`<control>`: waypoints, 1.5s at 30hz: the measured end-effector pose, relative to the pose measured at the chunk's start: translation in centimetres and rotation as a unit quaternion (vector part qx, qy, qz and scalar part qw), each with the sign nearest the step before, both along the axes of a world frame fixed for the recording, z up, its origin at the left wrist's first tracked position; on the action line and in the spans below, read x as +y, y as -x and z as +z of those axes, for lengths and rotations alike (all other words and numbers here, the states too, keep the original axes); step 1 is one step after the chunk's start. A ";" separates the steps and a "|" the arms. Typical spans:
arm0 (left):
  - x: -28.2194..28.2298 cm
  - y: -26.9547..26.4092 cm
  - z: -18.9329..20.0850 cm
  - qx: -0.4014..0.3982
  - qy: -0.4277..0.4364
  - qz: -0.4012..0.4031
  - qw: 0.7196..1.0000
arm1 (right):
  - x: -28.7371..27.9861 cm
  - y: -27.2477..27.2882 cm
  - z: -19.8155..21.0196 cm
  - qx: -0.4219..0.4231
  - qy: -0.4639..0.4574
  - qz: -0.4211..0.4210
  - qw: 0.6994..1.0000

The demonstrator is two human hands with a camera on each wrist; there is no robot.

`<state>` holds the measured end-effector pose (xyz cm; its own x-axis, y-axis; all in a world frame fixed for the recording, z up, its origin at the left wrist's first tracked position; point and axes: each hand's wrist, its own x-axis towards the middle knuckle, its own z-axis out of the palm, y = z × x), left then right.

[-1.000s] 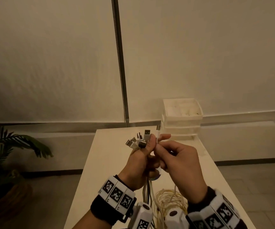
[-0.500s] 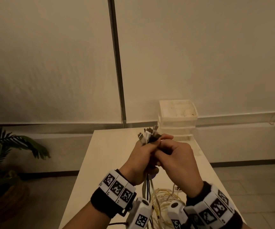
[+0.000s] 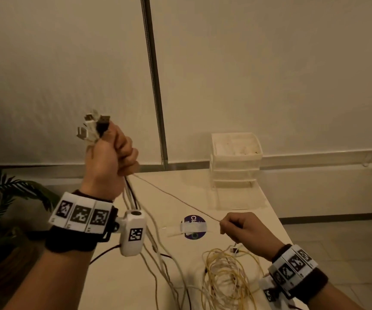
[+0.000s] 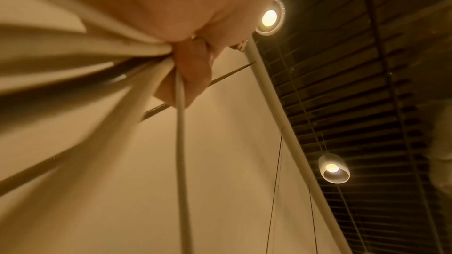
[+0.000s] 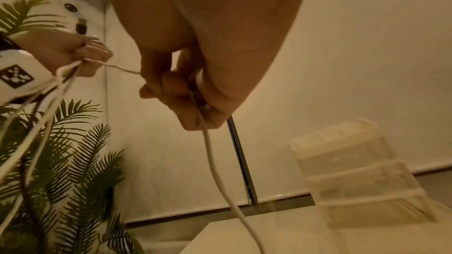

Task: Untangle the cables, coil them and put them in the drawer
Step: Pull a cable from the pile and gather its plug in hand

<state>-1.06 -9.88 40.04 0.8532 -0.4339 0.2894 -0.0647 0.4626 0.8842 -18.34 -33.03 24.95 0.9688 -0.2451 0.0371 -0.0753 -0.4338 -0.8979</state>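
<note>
Left hand, raised at left, fingers curled tight round a bunch of cables; connector ends stick up above the fist. Right hand, lower at right, pinches one thin white cable stretched taut btwn both hands. Yellowish cable tangle lies on table, near side. Drawer unit stands at table's far right.

Head view downward over table; wrist views close, upward along fingers.
</note>
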 end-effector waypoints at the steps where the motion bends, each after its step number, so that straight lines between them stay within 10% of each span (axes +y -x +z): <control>1: 0.4 0.2 0.2 -0.019 -0.013 0.009 1.000 | -0.2 -0.1 -0.1 -0.002 0.003 -0.001 1.000; 6: -0.6 2.8 -1.4 -0.150 -0.201 -0.018 0.968 | -0.2 -1.1 1.1 -0.039 -0.034 -0.017 0.999; 11: -4.9 5.6 -7.1 -0.389 -0.475 -0.025 0.789 | 1.1 -2.7 4.5 -0.115 0.043 0.024 0.992; 16: -6.7 5.5 -8.1 -0.284 -0.379 0.026 0.880 | 0.4 -4.5 7.0 -0.135 0.059 0.043 0.988; 20: -6.8 3.7 -6.2 -0.308 -0.325 0.101 0.889 | 1.1 -4.6 6.4 -0.124 -0.041 0.077 0.988; 24: -6.2 1.0 -2.9 -0.153 -0.156 0.161 0.962 | 0.8 -4.8 2.4 -0.060 -0.028 0.087 0.994; 28: -3.8 -1.0 0.2 -0.070 -0.045 0.208 0.975 | -0.2 -4.3 -0.9 -0.049 -0.043 0.061 0.996; 35: -1.6 -1.6 -2.8 -0.162 -0.251 0.211 0.931 | -0.8 -4.6 0.1 -0.100 -0.204 -0.032 0.973; 45: -1.6 0.1 -4.1 -0.295 -0.303 0.260 0.868 | -1.0 -6.0 1.8 -0.094 -0.105 0.026 0.990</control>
<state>-1.14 -11.50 35.89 0.7598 -0.2603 0.5957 -0.6501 -0.3027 0.6969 -12.33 -34.04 26.72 0.9608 -0.2175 0.1722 0.1197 -0.2349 -0.9646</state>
